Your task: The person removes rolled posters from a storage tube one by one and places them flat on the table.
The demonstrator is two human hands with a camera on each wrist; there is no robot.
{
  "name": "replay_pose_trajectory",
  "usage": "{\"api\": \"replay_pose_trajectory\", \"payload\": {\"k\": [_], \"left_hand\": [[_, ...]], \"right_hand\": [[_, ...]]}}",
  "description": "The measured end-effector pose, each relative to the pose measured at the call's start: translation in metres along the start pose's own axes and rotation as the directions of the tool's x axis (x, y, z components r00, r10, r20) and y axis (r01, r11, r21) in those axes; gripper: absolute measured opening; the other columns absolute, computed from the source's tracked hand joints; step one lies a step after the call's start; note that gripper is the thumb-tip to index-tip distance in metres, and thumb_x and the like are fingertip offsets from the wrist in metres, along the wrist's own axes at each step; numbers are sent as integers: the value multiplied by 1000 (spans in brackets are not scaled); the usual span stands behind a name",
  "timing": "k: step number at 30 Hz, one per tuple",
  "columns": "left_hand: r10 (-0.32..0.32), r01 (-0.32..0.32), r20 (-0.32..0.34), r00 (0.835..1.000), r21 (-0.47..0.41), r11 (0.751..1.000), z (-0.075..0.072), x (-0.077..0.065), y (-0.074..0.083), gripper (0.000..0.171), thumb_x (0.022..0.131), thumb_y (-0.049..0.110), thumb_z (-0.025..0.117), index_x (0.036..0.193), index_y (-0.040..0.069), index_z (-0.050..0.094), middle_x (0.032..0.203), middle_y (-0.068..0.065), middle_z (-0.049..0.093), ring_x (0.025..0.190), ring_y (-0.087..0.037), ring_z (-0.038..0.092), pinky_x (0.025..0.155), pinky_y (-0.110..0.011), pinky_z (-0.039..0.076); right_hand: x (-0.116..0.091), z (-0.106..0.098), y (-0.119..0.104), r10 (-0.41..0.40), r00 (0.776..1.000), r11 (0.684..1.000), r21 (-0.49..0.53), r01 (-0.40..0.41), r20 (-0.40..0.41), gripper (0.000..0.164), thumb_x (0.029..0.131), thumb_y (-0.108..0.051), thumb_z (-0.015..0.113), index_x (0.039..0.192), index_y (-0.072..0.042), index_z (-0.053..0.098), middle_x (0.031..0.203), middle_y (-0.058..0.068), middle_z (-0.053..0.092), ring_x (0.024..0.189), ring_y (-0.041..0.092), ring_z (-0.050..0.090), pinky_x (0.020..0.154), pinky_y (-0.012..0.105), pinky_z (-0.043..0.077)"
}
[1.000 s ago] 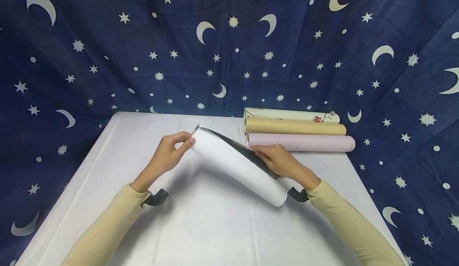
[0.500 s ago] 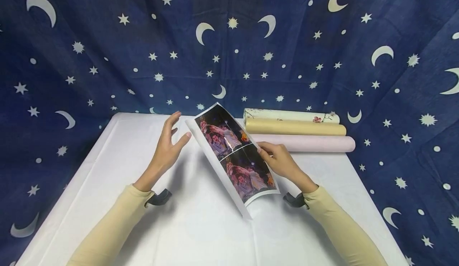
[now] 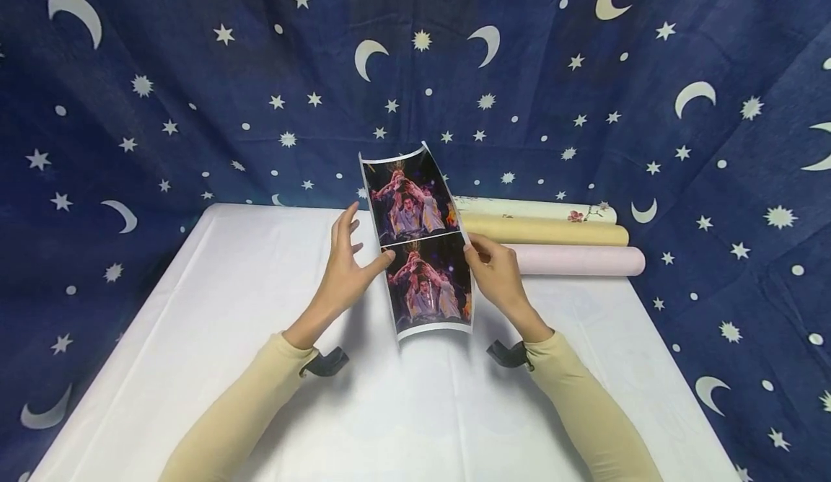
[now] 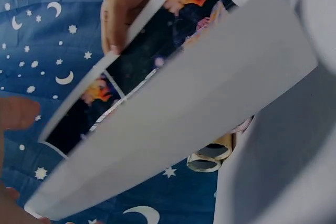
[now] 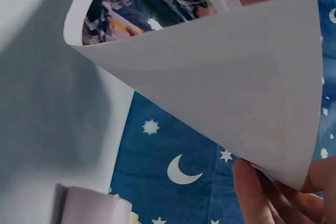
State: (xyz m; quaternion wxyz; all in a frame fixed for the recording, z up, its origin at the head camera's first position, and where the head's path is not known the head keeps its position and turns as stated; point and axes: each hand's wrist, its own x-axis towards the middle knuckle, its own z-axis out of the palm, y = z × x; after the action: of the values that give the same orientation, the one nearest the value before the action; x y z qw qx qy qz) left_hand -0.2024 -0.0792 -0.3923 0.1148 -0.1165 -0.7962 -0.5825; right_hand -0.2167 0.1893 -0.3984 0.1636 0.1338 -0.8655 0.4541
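Note:
A curved glossy photo print (image 3: pixel 425 200) with two like pictures, one above the other, hangs in the air over the table in the head view. My right hand (image 3: pixel 498 276) pinches its right edge with thumb and fingers. At the left edge is my left hand (image 3: pixel 347 269), fingers straight and spread, thumb tip overlapping the border. The left wrist view shows the print's white back (image 4: pixel 173 114), with the left thumb (image 4: pixel 20 113) apart from it. The right wrist view has right fingers (image 5: pixel 252 190) at the sheet's lower corner.
Three rolls lie at the table's back right: a flowered one (image 3: pixel 539 209), a gold one (image 3: pixel 552 231) and a pink one (image 3: pixel 578 260). A white cloth covers the table (image 3: pixel 389 417). Behind it hangs a dark blue curtain (image 3: pixel 337 71) with moons and stars.
The print has turned from its white back to its picture side and swung upright. My left hand let go of its corner, then moved right to the left edge. The right hand kept hold.

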Motion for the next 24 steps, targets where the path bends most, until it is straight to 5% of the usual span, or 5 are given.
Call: {"api": "replay_pose_trajectory", "payload": {"k": [6,15,20,24], "left_hand": [[-39,35,-58,998,-69,997,9,6,-6,92,87,9,68,156,33,12,154,-12,21,136,-32,42,96,-47,53],[-21,18,-34,999,-76,997,5,7,-19,81,93,-1,50,156,34,13,144,-22,48,129,-37,54,91,-50,55],[23,-22,34,999,-14,1000,-3,7,-24,75,95,-5,42,155,33,20,154,-17,40,136,-40,46,101,-54,48],[27,-26,74,997,-5,1000,-7,6,-26,72,95,-7,40,155,31,26,161,-6,29,144,-32,36,115,-51,35]], "right_hand": [[3,4,-5,24,999,997,72,-21,-45,28,97,-12,57,120,-2,68,110,17,73,98,29,71,87,44,57],[2,-3,-5,56,997,995,82,-52,-50,30,98,-13,56,124,-2,64,104,19,74,98,29,72,90,45,56],[0,-10,0,53,998,994,96,-50,-24,34,97,-9,55,130,-4,58,109,20,72,94,31,72,84,39,58],[-4,-14,4,11,998,995,102,-17,58,55,91,1,53,142,-14,40,130,25,61,89,36,73,73,32,60]]}}
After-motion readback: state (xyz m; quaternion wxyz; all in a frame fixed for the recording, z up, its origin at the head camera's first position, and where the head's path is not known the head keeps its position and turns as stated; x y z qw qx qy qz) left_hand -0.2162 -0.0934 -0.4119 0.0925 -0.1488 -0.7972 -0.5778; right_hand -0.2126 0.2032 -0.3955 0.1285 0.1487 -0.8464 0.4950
